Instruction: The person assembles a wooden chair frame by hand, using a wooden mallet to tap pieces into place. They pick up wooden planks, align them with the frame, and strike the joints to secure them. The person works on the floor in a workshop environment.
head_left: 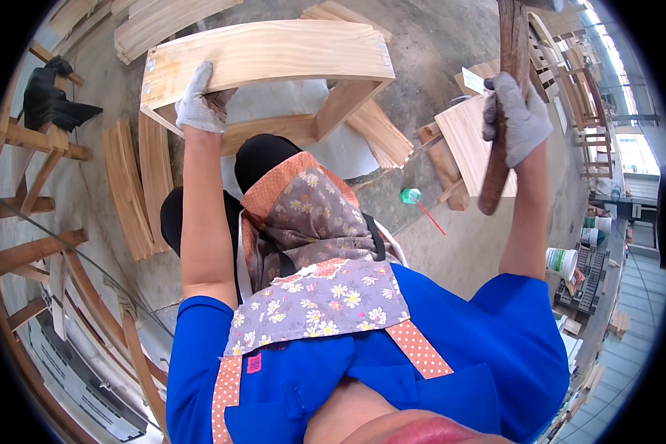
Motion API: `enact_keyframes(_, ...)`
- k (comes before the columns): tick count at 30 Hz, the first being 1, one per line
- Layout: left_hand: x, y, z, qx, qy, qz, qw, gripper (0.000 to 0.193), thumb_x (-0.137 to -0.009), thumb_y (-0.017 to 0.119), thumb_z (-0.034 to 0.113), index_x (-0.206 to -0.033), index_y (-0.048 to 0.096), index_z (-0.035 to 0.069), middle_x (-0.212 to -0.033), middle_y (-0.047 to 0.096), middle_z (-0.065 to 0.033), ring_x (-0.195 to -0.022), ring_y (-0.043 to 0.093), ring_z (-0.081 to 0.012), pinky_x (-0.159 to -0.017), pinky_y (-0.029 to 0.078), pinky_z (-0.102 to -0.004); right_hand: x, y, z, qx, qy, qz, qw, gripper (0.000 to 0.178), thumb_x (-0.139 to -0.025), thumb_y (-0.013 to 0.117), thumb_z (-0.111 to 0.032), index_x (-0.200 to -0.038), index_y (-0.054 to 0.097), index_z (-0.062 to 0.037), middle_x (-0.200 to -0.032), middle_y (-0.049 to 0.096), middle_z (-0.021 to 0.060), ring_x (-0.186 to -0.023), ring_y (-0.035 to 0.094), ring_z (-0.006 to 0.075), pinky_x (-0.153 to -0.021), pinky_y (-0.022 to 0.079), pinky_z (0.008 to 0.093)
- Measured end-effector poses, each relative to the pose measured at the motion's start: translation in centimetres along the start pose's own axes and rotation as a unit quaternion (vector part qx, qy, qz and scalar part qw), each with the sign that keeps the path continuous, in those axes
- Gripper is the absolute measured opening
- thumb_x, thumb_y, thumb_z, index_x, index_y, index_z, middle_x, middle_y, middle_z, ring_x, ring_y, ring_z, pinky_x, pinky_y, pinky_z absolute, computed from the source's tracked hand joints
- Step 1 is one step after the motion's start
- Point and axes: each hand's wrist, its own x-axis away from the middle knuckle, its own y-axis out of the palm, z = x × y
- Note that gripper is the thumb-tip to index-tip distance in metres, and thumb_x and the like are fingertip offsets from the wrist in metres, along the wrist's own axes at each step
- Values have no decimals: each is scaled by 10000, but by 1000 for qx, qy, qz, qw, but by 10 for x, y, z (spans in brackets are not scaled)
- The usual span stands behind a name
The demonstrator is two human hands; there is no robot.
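"Where's the pale rectangular wooden frame (pixel 266 55)?"

"Beyond the black-clad knees (pixel 265 157), edge held in the gloved left hand (pixel 203 103)."

"The gloved right hand (pixel 522 122)?"

"Its grip wraps a brown wooden-handled hammer (pixel 499 163); grey floor (pixel 429 48) opens between. Blue shirt (pixel 459 318), pink label (pixel 254 362)."

Floor (pixel 459 248): grey, stained. Timber framework (pixel 37 253): nine o'clock. Bright opening (pixel 630 146), probably window: between two and three o'clock.
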Motion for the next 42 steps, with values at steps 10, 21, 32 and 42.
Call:
enact_keyframes(10,-3,0,-8,8,-4,-22,1000,432,-840,649,82,-1218,478,-36,-1109,615,-173,-925,671,-281,-675,638,-363,-9,9,8,7,76,-83,994,343,-868,654,-368,-972,590,-47,-609,523,21,-437,472,94,-376,368,247)
enact_keyframes(21,0,2,-4,35,30,10,999,443,-787,725,96,-1180,530,36,-1050,635,-114,-895,664,-257,-686,618,-409,-9,38,45,142,97,-159,972,257,-867,628,-313,-934,588,-69,-619,529,6,-488,463,77,-408,371,272)
enact_keyframes(32,38,6,54,-297,-151,-58,941,402,-828,704,339,-948,642,-39,-789,658,-110,-661,648,-187,-579,552,-305,20,73,9,-31,64,-181,981,305,-905,600,-321,-945,584,-19,-588,510,29,-446,484,109,-402,407,257)
enact_keyframes(42,24,-33,65,-469,180,125,856,939,-685,832,279,-1400,320,-49,-1361,472,-185,-1267,442,-234,-1056,340,-328,26,159,-67,-41,24,-313,949,383,-898,589,-361,-969,606,14,-629,521,44,-506,509,113,-418,410,252)
